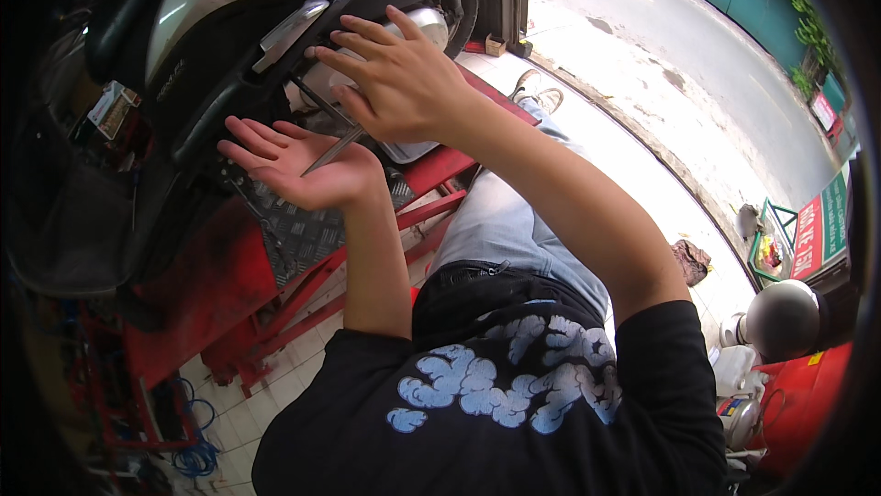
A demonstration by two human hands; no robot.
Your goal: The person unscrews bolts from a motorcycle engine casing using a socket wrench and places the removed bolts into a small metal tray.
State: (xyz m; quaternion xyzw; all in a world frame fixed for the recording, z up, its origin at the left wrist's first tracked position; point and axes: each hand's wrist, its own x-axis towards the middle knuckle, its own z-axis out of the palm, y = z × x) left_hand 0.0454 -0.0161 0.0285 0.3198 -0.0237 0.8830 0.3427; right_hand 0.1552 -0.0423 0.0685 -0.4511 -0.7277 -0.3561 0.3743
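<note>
My left hand [307,164] is held palm up beside the motorbike, its fingers stretched out and apart. A thin metal rod [332,149] slants with one end against that palm; its other end runs up under my right wrist, so I cannot tell what tool it is. Above and a little to the right, my right hand [390,74] is spread flat, fingers apart, in front of the motorbike's lower side. A dark bar [317,97] shows between the two hands. The motorbike's dark side panel [206,97] and silver footrest [289,33] lie just beyond them.
The motorbike stands on a red lift bench [197,299] with a patterned metal plate [307,230]. Blue hose [195,455] lies on the tiled floor at lower left. A red container [808,404], white jugs [734,367] and a sign [821,225] stand on the right, near the road.
</note>
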